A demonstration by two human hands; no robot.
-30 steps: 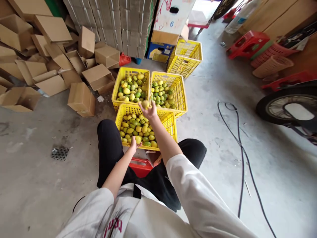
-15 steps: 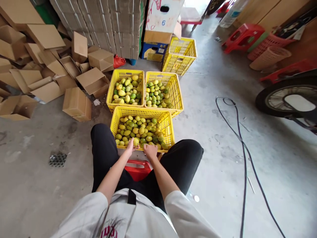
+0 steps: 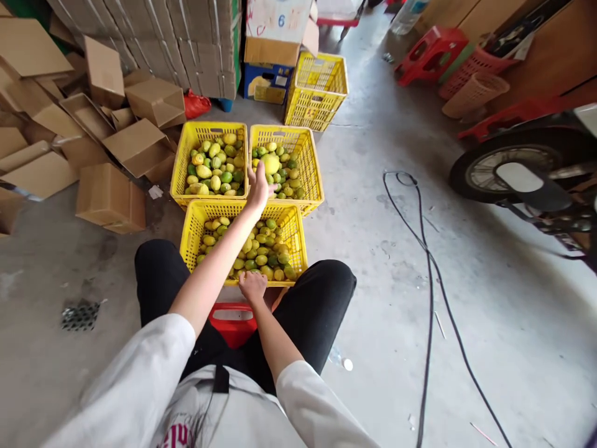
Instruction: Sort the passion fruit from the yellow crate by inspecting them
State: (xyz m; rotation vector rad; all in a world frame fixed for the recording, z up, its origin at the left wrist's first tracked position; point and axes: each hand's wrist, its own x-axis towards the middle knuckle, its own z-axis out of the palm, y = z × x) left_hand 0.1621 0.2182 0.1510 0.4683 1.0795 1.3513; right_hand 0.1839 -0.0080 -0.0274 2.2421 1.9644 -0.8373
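One rounded fruit (image 3: 270, 164), splayed left grip (image 3: 260, 182), latticed crate (image 3: 293, 230), curled right grip (image 3: 253, 285), hold unclear

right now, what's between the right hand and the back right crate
In the head view, the front crate and the fruit inside it lie between the right hand and the back right crate.

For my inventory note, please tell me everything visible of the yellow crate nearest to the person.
The nearest crate is yellow and looks plastic: rectangular, open-topped, with slotted walls. It stands upright near the knees, before two similar crates, with green and yellow fruits inside. The right hand is at its near rim; the left forearm extends above it.
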